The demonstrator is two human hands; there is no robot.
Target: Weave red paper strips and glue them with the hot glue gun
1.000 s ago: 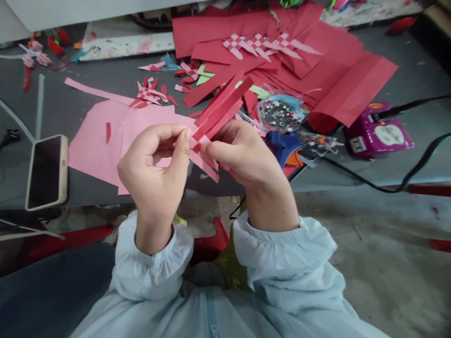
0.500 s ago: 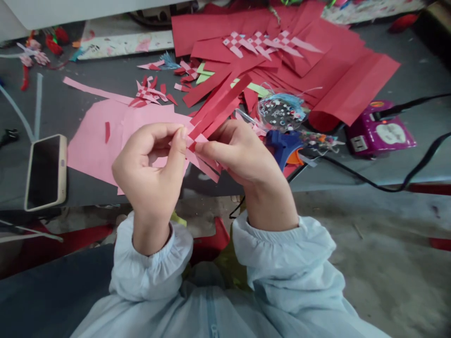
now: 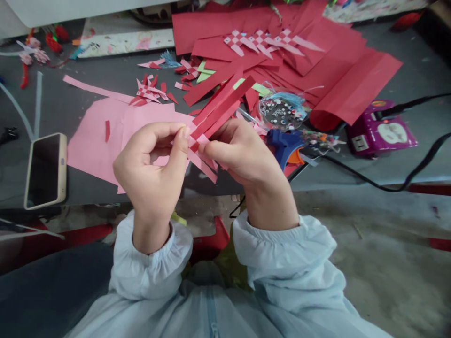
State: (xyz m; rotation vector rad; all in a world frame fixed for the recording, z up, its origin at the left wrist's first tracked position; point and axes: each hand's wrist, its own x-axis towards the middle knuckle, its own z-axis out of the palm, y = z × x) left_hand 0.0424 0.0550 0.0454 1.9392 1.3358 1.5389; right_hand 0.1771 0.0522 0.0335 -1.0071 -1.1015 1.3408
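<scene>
Head cam: both hands are up over the near edge of the table (image 3: 105, 70), about midway along it. The left hand (image 3: 151, 164) has thumb and forefinger pinched shut on the woven strip piece (image 3: 202, 139). The right hand (image 3: 239, 155) is clamped on its other side, with the red strip ends fanning toward the far edge. A pink sheet (image 3: 95, 136) lies underneath and a phone (image 3: 45, 170) sits by the near left edge. There's a blue glue gun (image 3: 283, 143) just right of the right hand, and red sheets (image 3: 334, 70) piled toward the far right corner.
</scene>
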